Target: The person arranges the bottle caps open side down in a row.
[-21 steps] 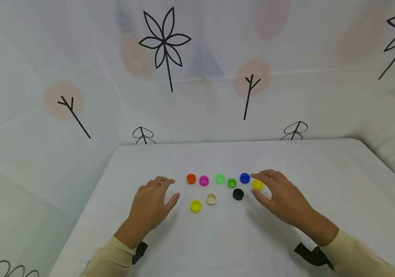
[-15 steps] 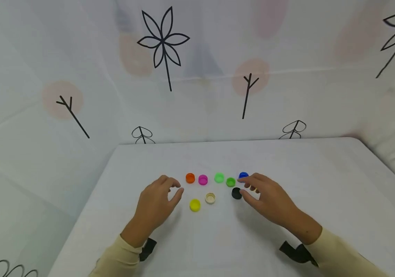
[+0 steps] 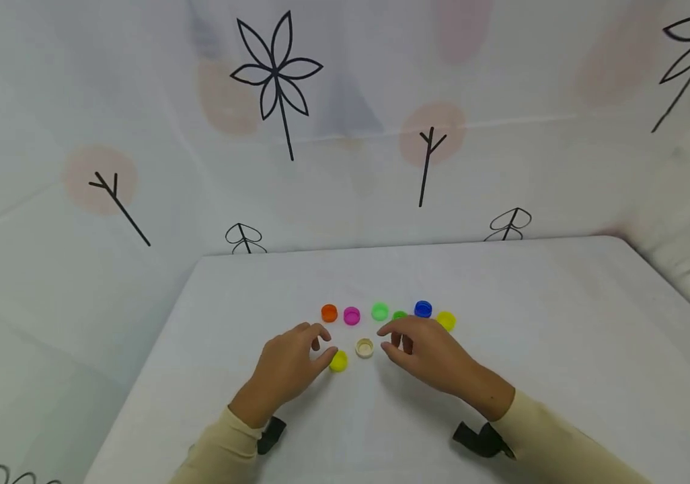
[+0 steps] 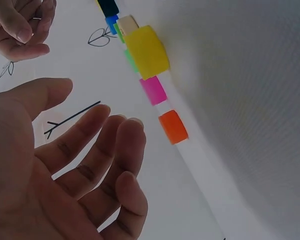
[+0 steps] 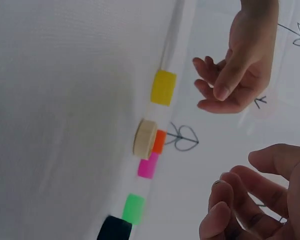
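My left hand (image 3: pixel 287 366) hovers with loosely bent fingers; in the head view its thumb overlaps the edge of the near yellow bottle cap (image 3: pixel 339 361). Nothing lies between thumb and fingers in the left wrist view. My right hand (image 3: pixel 432 356), fingers also relaxed and holding nothing, is above the table just right of the cream cap (image 3: pixel 364 348). It hides the black cap (image 5: pixel 115 228) from the head view and partly covers the green cap (image 3: pixel 400 314). The left wrist view shows the near yellow cap (image 4: pixel 147 52) beyond the fingers, apart from them.
Behind the hands, a loose row holds an orange cap (image 3: pixel 329 313), a magenta cap (image 3: pixel 352 316), a light green cap (image 3: pixel 380 311), a blue cap (image 3: pixel 423 308) and another yellow cap (image 3: pixel 446 320). They lie on a white-covered table (image 3: pixel 260 282) before a patterned cloth backdrop (image 3: pixel 357 188).
My right hand has moved left, away from the far yellow and blue caps and across the black one. My left hand has shifted right to the near yellow cap. The caps stay put.
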A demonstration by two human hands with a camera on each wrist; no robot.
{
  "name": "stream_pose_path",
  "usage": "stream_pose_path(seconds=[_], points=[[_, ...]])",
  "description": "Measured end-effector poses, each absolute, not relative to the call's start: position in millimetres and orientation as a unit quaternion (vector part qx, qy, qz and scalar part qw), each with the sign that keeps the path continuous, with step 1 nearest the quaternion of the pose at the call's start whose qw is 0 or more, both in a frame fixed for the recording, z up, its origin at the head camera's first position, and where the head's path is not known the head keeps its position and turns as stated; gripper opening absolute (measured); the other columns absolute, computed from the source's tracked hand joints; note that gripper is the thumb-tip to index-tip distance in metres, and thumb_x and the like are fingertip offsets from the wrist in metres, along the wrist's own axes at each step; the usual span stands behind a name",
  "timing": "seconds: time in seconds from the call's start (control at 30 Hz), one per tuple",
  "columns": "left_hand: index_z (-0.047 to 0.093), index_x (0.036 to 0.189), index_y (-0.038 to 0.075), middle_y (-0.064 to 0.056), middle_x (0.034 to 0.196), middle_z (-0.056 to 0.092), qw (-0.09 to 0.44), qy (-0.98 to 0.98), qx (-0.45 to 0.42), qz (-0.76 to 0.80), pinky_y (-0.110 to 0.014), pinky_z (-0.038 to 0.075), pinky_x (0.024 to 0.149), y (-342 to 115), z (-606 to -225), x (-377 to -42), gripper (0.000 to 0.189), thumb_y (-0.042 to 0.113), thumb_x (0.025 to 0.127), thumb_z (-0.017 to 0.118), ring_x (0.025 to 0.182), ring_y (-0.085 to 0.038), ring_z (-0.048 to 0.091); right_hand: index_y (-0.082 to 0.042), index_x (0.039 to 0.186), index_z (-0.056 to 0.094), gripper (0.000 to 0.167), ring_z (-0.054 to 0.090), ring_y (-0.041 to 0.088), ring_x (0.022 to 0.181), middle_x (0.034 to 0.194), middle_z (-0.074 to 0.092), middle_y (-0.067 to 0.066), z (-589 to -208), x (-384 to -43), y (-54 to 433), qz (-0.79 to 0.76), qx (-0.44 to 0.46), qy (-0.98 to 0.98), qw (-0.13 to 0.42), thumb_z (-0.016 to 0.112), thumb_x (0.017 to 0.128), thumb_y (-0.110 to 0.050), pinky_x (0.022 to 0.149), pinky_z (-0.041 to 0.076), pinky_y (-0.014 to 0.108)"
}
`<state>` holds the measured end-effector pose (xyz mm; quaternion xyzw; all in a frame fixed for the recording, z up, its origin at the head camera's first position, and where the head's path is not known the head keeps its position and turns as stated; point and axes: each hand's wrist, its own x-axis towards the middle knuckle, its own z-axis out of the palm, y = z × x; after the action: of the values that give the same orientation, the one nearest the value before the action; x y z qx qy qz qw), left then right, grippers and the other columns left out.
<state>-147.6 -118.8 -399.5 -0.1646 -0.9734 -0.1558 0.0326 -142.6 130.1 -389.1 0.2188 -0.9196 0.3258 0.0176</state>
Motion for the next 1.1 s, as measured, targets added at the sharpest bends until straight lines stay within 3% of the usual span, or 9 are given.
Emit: stream_pose_path(seconds=[0.37, 0.57, 0.83, 1.1], points=[[0.068, 0.114, 0.019, 0.008, 0.079, 0.062, -0.086, -0.955, -0.166, -0.229, -0.024, 0.043, 0.055, -129.0, -411.9, -157.2, 0.032, 0.037, 0.088, 0.076, 0.063, -0.01, 0.051, -0.009, 0.11, 0.073, 0.02, 0.056, 0.009, 0.071, 0.08, 0.064, -0.007, -399.1, -158.4, 92.5, 0.358, 0.247, -0.899, -0.053, 0.071, 0.092, -0.017, 0.059, 0.051, 0.02], [0.059, 0.129, 0.019, 0.011, 0.08, 0.06, -0.132, -0.93, -0.202, -0.278, -0.022, 0.046, 0.061, -136.1, -425.9, -164.0, 0.044, 0.031, 0.09, 0.075, 0.066, -0.007, 0.053, -0.009, 0.113, 0.072, 0.022, 0.057, 0.009, 0.069, 0.079, 0.065, -0.005, -411.8, -164.1, 87.8, 0.377, 0.25, -0.888, -0.082, 0.071, 0.092, -0.018, 0.059, 0.051, 0.02], [0.062, 0.122, 0.019, 0.009, 0.081, 0.059, -0.141, -0.915, -0.204, -0.318, -0.021, 0.045, 0.063, -141.1, -434.5, -169.9, 0.034, 0.027, 0.091, 0.074, 0.07, -0.008, 0.052, -0.005, 0.128, 0.062, 0.039, 0.061, 0.013, 0.053, 0.076, 0.067, -0.002, -425.8, -163.3, 92.3, 0.445, 0.217, -0.856, -0.152, 0.072, 0.092, -0.016, 0.05, 0.052, 0.027], [0.065, 0.117, 0.018, 0.009, 0.079, 0.058, -0.133, -0.912, -0.211, -0.327, -0.021, 0.043, 0.063, -144.3, -438.6, -173.9, 0.028, 0.028, 0.092, 0.073, 0.07, -0.008, 0.051, -0.005, 0.134, 0.059, 0.045, 0.064, 0.014, 0.054, 0.079, 0.068, -0.002, -429.7, -166.3, 92.1, 0.453, 0.2, -0.846, -0.196, 0.071, 0.093, -0.017, 0.052, 0.053, 0.028]])
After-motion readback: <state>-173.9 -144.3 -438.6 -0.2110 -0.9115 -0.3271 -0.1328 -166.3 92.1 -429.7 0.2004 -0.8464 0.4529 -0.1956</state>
